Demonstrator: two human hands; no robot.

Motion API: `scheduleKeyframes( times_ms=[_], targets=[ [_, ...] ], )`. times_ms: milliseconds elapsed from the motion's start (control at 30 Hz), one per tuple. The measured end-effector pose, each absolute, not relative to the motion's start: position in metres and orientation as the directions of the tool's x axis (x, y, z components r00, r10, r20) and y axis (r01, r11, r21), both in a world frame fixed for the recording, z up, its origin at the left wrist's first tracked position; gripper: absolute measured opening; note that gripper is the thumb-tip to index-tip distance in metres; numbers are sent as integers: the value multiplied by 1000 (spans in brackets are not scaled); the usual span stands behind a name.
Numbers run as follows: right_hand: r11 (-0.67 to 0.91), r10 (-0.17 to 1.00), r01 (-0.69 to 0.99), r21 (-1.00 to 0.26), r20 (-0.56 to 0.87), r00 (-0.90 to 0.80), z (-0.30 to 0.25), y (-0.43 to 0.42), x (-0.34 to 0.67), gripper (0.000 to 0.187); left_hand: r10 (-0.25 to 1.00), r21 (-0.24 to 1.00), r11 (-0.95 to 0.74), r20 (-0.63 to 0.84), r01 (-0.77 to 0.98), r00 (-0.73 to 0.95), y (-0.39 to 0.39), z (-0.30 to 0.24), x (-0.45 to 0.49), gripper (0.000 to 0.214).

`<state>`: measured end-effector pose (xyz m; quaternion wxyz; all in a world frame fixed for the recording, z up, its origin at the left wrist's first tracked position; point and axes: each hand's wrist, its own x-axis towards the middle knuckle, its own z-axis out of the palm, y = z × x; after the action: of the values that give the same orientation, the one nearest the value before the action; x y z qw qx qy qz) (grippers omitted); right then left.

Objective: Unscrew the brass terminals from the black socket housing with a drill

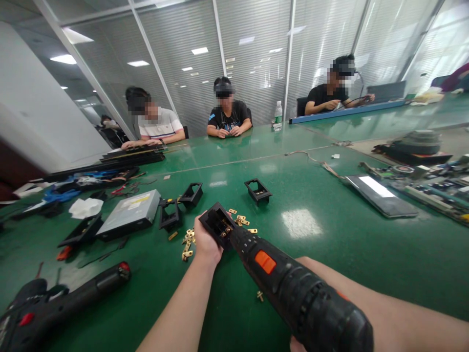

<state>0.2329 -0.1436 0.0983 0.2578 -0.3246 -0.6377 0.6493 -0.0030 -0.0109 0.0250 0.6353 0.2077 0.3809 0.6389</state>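
Note:
A black plastic socket housing (pixel 216 224) with brass contacts inside is gripped by my left hand (pixel 207 244), fingers wrapped round its side. My right hand (pixel 310 270), mostly hidden behind the tool, holds a black electric screwdriver (pixel 289 278) with an orange switch. Its nose reaches to the housing's open side; the tip and any screw there are hard to make out. Small brass contact strips (pixel 188 239) lie in a pile beside my left hand, and more brass strips (pixel 241 220) lie just past the housing. A small brass screw piece (pixel 260 296) rests below the screwdriver.
Further black housings (pixel 258 189) stand beyond my hands. To the left are a silver disc drive (pixel 130 215) and another black power tool (pixel 66 303). A phone (pixel 381 195) and circuit boards (pixel 436 186) lie right. Several people sit across the green table (pixel 234 161).

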Motion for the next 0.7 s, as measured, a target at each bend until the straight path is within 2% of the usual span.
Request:
scheduleKeyframes(
  times_ms=[100,200,400,600,700],
  targets=[
    [-120,736,9,-993,-95,-671,98,-144,232,50,966,737,111,-236,-667,-101,-11,24,-3,46],
    [-145,735,16,-989,-118,-668,101,-144,232,51,964,731,106,-241,-674,-110,-11,24,-3,45],
    [-66,729,50,-997,-83,-679,101,-143,233,49,965,755,102,-233,-648,-120,-12,25,-2,46],
    [-97,696,32,-995,-91,-712,96,-136,237,68,965,754,117,-241,-647,-107,-12,26,-3,44],
    [-126,645,3,-992,-84,-759,93,-133,237,66,964,749,124,-247,-651,-100,-12,27,-2,44]
  ],
)
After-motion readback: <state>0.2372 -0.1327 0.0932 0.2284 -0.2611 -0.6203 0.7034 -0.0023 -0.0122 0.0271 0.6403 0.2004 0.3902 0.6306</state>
